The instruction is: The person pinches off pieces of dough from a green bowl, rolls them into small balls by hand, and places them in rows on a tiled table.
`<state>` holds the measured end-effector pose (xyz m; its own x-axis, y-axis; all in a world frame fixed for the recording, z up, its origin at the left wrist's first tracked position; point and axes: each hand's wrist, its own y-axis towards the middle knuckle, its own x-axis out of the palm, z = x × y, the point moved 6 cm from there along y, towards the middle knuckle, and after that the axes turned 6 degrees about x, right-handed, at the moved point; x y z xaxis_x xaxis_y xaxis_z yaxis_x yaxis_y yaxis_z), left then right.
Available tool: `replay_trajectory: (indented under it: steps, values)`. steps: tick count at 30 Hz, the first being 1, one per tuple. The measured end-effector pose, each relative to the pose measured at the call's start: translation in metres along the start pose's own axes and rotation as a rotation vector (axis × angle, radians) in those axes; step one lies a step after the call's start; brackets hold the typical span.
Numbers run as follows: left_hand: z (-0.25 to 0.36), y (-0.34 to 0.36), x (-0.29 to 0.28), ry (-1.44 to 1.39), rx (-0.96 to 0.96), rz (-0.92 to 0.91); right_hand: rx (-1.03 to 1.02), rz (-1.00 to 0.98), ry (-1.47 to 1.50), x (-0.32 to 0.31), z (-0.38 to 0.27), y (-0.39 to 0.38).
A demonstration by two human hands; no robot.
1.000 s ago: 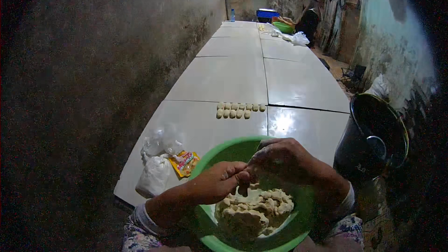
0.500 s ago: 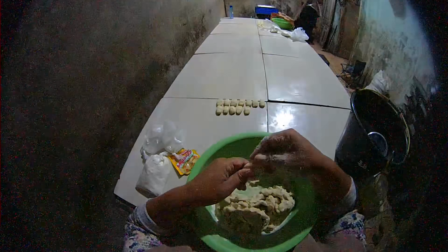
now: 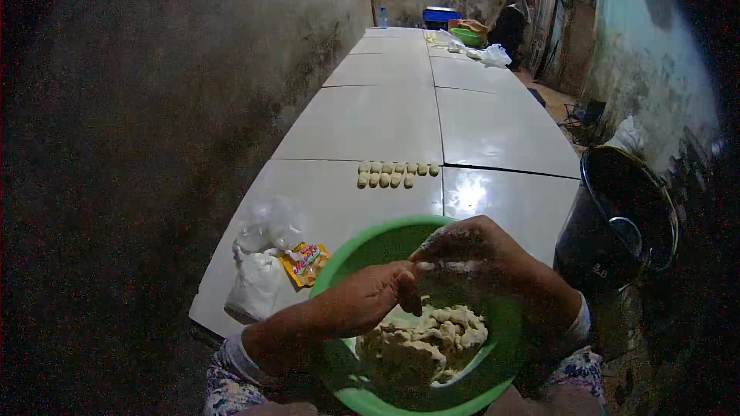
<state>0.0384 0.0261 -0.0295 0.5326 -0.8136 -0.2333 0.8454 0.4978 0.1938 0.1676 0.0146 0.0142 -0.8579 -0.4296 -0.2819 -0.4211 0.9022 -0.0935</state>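
A green basin [image 3: 408,221] stands close in front of me, with a lumpy mass of pale dough [image 3: 439,335] in it. Above the dough, my left hand [image 3: 370,293] reaches in with its fingers curled and pinched together. My right hand [image 3: 486,250], dusted with flour, is bent with its fingers closed, and its fingertips meet those of the left. Anything between the fingers is hidden. Beyond the basin, small shaped dough pieces [image 3: 385,181] lie in two rows on the white table [image 3: 370,119].
Left of the basin lie a white powder bag [image 3: 258,281], a yellow packet [image 3: 307,263] and clear plastic. A large black bucket [image 3: 590,243] stands beside the table at right. The far end holds another green basin [image 3: 466,37], a blue crate [image 3: 441,17] and a bottle [image 3: 383,19].
My left fingers have turned downward and curled in more against the right fingertips. Both hands stay over the basin; the dough rows look the same.
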Motion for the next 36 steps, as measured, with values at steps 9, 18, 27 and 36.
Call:
replay_trajectory:
  steps: [9, 18, 27, 36]
  values:
    - [0.010, -0.006, -0.007, 0.266, -0.055, 0.054, 0.040, 0.052, 0.132, 0.004, -0.004, -0.002]
    - [0.013, -0.002, -0.003, 0.275, 0.042, 0.084, 0.022, 0.047, 0.032, -0.002, -0.003, -0.005]
    - [0.004, -0.003, -0.004, 0.276, 0.002, 0.111, -0.096, 0.069, -0.176, 0.001, 0.007, 0.004]
    - [0.012, -0.001, -0.001, 0.221, -0.093, 0.006, -0.117, 0.101, -0.061, 0.000, 0.004, 0.001]
